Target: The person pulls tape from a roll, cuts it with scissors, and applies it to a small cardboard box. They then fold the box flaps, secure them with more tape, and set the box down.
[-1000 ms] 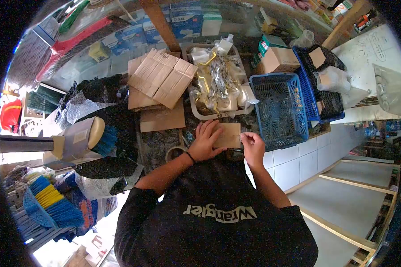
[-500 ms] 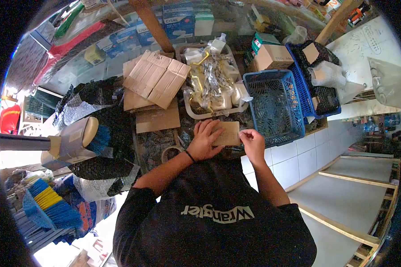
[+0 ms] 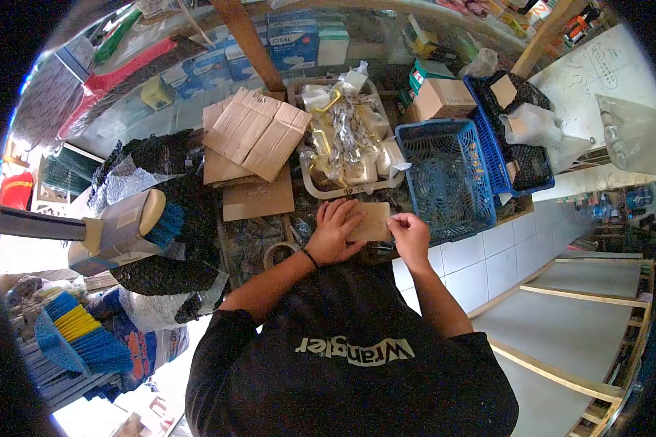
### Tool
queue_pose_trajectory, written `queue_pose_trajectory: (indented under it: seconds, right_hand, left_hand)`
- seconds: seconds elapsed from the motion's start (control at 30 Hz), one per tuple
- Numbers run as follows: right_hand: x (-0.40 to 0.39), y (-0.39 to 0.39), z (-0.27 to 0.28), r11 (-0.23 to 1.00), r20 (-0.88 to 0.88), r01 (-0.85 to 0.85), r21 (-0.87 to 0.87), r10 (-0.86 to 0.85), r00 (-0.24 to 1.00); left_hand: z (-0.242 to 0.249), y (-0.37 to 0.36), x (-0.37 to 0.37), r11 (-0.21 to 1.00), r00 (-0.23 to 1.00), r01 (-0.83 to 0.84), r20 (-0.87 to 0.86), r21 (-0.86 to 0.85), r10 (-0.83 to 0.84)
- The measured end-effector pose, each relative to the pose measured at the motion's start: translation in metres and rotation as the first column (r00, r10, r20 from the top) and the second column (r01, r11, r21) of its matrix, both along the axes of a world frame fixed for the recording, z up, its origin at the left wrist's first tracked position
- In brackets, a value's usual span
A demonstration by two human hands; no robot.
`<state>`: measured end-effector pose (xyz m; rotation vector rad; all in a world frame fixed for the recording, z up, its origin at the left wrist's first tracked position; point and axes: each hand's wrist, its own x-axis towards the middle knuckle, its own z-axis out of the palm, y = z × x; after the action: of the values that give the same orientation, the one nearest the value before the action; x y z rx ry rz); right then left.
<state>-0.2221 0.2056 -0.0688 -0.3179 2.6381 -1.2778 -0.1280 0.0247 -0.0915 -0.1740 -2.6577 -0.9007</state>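
Observation:
A small brown cardboard box [image 3: 372,221] lies at the table's front edge, between my two hands. My left hand [image 3: 334,231] rests over its left part, fingers stretched and spread. At the right edge of the box, my right hand [image 3: 410,234] has thumb and forefinger pinched together, with the other fingers curled in. Right behind the box stands a white tray [image 3: 353,190] heaped with yellow-and-white parts in clear plastic bags. A roll of tape [image 3: 277,253] lies to the left of my left wrist.
Flattened cardboard sheets [image 3: 255,135] are stacked at the left of the tray. On the right are a blue plastic basket [image 3: 452,234], a second blue basket [image 3: 521,191] holding wrapped packages, and a cardboard box [image 3: 444,98]. A broom [image 3: 124,222] and black bubble wrap [image 3: 175,160] occupy the left side.
Both hands stay at the small cardboard box in nearly the same pose. My right hand has shifted very slightly to the left; the whole view has tilted a little.

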Motion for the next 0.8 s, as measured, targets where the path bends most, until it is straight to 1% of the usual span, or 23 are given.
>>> queue_pose_trajectory:
  seconds: [0.07, 0.17, 0.27, 0.37, 0.47, 0.57, 0.67, 0.77, 0.8]
  right_hand:
    - [-0.002, 0.002, -0.011, 1.0, -0.027, -0.002, 0.012, 0.002, 1.0]
    - [-0.001, 0.001, -0.011, 0.999, -0.017, 0.014, -0.029, -0.015, 1.0]
    - [-0.003, 0.004, -0.014, 1.0, 0.012, 0.005, 0.025, -0.005, 1.0]
    - [-0.002, 0.003, -0.011, 1.0, -0.01, 0.009, 0.01, -0.009, 1.0]
    - [-0.002, 0.003, -0.018, 1.0, -0.106, 0.012, 0.021, -0.01, 0.994]
    - [0.002, 0.001, -0.017, 0.996, -0.174, 0.021, 0.087, -0.005, 0.985]
    - [0.005, -0.002, -0.015, 0.991, -0.158, 0.136, -0.02, -0.137, 0.978]
    - [0.0, -0.004, -0.025, 0.994, -0.171, 0.106, 0.001, -0.105, 0.98]
    - [-0.003, -0.007, -0.024, 0.994, -0.146, 0.109, -0.017, -0.11, 0.983]
  left_hand:
    - [-0.001, 0.0, 0.0, 1.0, 1.0, -0.003, 0.003, 0.007, 0.003]
    - [0.003, 0.0, 0.0, 1.0, 1.0, -0.011, 0.021, 0.008, 0.011]
    - [0.005, 0.001, -0.001, 1.0, 0.999, -0.011, 0.032, 0.001, 0.011]
    - [0.003, 0.001, -0.003, 1.0, 1.0, -0.003, 0.025, 0.0, 0.003]
    - [0.001, 0.001, -0.004, 1.0, 1.0, 0.002, 0.031, 0.007, -0.002]
    - [-0.002, 0.0, -0.005, 1.0, 1.0, 0.002, 0.027, 0.014, -0.003]
    - [-0.001, -0.001, -0.004, 1.0, 1.0, 0.001, 0.027, 0.002, -0.001]
    - [-0.001, -0.002, -0.005, 1.0, 1.0, 0.012, 0.01, -0.002, -0.012]
    - [-0.001, -0.001, -0.006, 1.0, 1.0, 0.015, -0.003, -0.002, -0.015]
